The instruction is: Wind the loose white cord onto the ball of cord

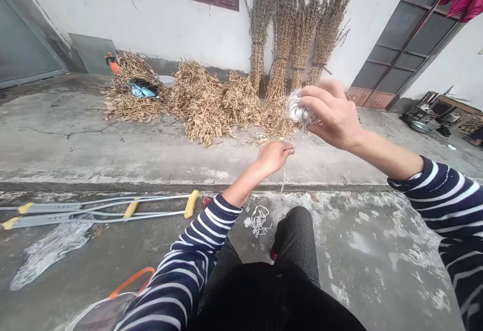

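Note:
My right hand (332,112) is raised and closed around a ball of white cord (298,108), which sticks out past the fingertips on the left. Lower and to the left, my left hand (274,157) pinches a strand of the same white cord (283,180); the strand hangs from the fingers toward the ground. A loose tangle of white cord (258,221) lies on the concrete beside my knee. Any stretch of cord between the two hands is too thin to make out.
Heaps of dried pods and leaves (207,102) lie along the white wall, with bundles of dry stalks (283,39) leaning behind. Crutches (132,208) with yellow pads rest at left near clear plastic (56,250). An orange-handled bag (109,311) is at lower left. A concrete step edge (358,186) crosses ahead.

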The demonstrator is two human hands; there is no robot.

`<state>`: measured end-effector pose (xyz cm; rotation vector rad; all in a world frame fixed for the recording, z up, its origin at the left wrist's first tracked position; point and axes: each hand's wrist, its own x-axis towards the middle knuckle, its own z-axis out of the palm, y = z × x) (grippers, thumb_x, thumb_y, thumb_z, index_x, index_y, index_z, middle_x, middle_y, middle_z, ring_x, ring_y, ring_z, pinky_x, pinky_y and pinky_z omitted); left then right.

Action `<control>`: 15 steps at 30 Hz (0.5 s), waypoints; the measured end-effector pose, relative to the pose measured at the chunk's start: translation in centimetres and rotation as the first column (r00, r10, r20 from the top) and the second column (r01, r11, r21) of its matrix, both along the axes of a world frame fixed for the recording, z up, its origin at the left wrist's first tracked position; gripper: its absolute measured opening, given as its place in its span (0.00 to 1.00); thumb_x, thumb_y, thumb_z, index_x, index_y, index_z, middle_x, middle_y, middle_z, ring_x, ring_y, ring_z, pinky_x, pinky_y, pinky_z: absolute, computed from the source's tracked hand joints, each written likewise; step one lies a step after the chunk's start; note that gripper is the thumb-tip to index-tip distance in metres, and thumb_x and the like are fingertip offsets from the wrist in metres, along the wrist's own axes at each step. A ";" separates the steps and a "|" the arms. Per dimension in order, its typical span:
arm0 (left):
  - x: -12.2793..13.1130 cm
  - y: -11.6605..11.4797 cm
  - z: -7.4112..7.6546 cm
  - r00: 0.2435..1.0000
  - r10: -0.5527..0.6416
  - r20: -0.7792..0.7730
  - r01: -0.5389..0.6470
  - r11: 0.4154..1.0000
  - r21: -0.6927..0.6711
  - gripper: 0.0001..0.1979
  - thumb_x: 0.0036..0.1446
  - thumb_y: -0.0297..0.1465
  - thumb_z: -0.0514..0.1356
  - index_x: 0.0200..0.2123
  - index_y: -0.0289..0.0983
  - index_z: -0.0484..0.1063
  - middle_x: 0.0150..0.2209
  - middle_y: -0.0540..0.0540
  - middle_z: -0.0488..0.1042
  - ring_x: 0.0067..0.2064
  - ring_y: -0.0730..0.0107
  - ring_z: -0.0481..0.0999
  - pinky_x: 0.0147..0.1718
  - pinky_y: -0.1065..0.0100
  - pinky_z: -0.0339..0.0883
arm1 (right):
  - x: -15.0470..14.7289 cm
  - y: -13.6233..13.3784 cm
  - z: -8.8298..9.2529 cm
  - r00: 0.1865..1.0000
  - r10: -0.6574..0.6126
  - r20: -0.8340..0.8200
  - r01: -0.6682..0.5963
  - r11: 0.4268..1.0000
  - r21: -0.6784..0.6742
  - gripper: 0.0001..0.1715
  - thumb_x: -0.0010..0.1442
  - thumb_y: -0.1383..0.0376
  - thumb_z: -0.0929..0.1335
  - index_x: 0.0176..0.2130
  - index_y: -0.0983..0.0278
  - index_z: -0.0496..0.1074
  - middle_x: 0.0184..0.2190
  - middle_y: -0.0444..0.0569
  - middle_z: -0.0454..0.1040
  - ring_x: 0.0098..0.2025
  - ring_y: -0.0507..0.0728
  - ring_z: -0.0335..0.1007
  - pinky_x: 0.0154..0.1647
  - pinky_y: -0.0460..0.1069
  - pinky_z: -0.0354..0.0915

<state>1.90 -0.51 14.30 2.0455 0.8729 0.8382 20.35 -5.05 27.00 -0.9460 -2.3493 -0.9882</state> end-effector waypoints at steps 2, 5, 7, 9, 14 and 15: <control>-0.4 0.0 0.5 0.998 0.019 -0.056 -0.017 0.999 0.030 0.12 0.63 0.28 0.60 0.26 0.35 0.76 0.28 0.46 0.78 0.36 0.63 0.77 0.40 0.66 0.67 | -0.1 0.2 0.0 1.000 -0.001 -0.013 0.001 1.000 -0.008 0.28 0.61 0.73 0.67 0.58 0.54 0.67 0.60 0.48 0.74 0.61 0.67 0.65 0.36 0.54 0.71; -0.6 -0.2 0.2 0.975 -0.167 0.146 0.206 0.928 -0.311 0.10 0.64 0.26 0.58 0.29 0.33 0.74 0.29 0.44 0.78 0.31 0.67 0.78 0.33 0.67 0.68 | -0.1 0.8 0.1 0.998 -0.020 -0.054 0.019 1.000 -0.022 0.26 0.61 0.72 0.67 0.57 0.55 0.69 0.60 0.50 0.74 0.60 0.68 0.64 0.36 0.55 0.71; -0.8 -0.6 -0.7 0.891 -0.210 0.402 0.407 0.763 -0.502 0.06 0.64 0.29 0.61 0.34 0.32 0.74 0.32 0.43 0.79 0.32 0.69 0.79 0.31 0.68 0.71 | 0.3 1.3 0.2 0.993 -0.040 -0.107 0.038 0.999 -0.022 0.25 0.60 0.70 0.68 0.56 0.57 0.70 0.59 0.52 0.75 0.59 0.69 0.65 0.39 0.57 0.72; -1.2 -1.3 -1.6 0.786 -0.177 0.592 0.553 0.629 -0.546 0.09 0.60 0.33 0.67 0.36 0.32 0.73 0.32 0.43 0.79 0.32 0.70 0.80 0.31 0.69 0.72 | 0.9 1.7 0.1 0.985 -0.057 -0.162 0.052 0.998 -0.036 0.24 0.59 0.69 0.70 0.55 0.58 0.70 0.59 0.52 0.75 0.58 0.69 0.66 0.43 0.60 0.73; -2.8 -3.0 -2.5 0.628 -0.126 0.768 0.699 0.527 -0.484 0.16 0.56 0.39 0.70 0.34 0.32 0.74 0.21 0.50 0.71 0.22 0.74 0.71 0.21 0.73 0.63 | 2.3 2.1 -1.6 0.965 -0.043 -0.258 0.005 0.989 -0.149 0.25 0.55 0.65 0.74 0.53 0.57 0.71 0.58 0.50 0.76 0.58 0.70 0.67 0.55 0.67 0.70; -3.0 -3.2 -2.3 0.606 -0.122 0.786 0.712 0.525 -0.467 0.17 0.56 0.41 0.70 0.34 0.32 0.75 0.19 0.51 0.69 0.20 0.75 0.69 0.19 0.73 0.60 | 2.4 2.1 -2.1 0.958 -0.038 -0.284 -0.011 0.985 -0.170 0.26 0.54 0.64 0.74 0.52 0.57 0.71 0.58 0.50 0.76 0.57 0.70 0.68 0.57 0.68 0.69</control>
